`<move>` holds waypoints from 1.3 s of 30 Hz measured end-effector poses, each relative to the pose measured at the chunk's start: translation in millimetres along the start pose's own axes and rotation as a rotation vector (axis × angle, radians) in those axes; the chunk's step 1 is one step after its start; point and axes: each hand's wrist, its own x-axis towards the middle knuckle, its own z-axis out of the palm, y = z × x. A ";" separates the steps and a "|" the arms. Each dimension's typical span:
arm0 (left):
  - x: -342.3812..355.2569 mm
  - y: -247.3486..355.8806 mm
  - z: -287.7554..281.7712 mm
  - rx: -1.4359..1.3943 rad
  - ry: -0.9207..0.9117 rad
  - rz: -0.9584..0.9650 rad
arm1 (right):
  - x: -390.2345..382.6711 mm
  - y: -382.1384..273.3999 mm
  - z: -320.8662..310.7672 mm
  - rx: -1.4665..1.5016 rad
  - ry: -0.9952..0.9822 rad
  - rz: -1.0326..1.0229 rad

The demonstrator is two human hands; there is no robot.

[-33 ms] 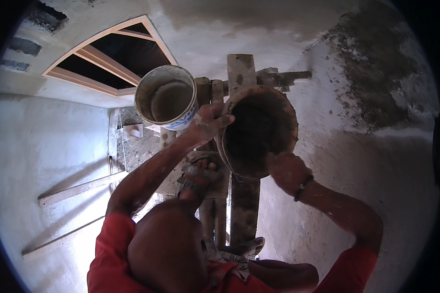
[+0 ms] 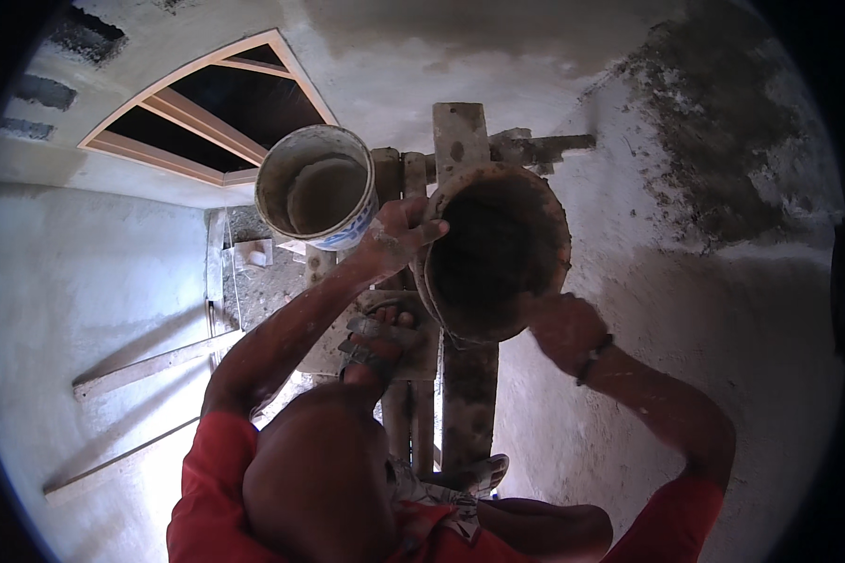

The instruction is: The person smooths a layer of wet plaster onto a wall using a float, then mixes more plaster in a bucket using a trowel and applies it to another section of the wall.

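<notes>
A brown, mud-caked bucket point(image 2: 556, 202) is tipped so that its mouth faces me, and its inside is dark. My left hand point(image 2: 396, 239) is closed on its left rim, the thumb lying over the edge. At the lower right rim is my right hand point(image 2: 565, 333), curled into a blurred fist. Its fingertips are by the bucket's mouth, and whatever they hold is hidden. Left of the bucket stands a white plastic pail point(image 2: 361, 225) with blue print, grey residue coating its inside. Neither hand touches this pail.
Narrow wooden planks point(image 2: 469, 413) run beneath me, with my sandalled foot point(image 2: 376, 342) on a board. A wooden window frame point(image 2: 174, 103) is set in the wall at upper left. The plastered wall point(image 2: 620, 375) rises at right, with a rough dark patch point(image 2: 714, 141). Timber braces point(image 2: 150, 364) stand left.
My right hand has shifted slightly right along the bucket's near rim, its wrist turning a little. My left hand keeps its hold on the rim, and the bucket stays in place.
</notes>
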 end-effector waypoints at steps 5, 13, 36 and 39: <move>4.0 1.0 16.2 -0.004 0.008 0.153 | -43.1 27.9 -78.8 -0.393 0.274 0.011; 1.6 40.6 35.0 0.164 -0.062 0.220 | -3.3 46.8 -86.9 -0.355 0.161 0.106; 7.0 7.9 60.4 -0.083 0.219 0.220 | 15.3 40.3 14.7 1.106 -0.824 0.603; 13.4 -4.7 50.8 -0.130 0.207 0.215 | 21.0 12.3 -1.3 1.268 -0.833 0.628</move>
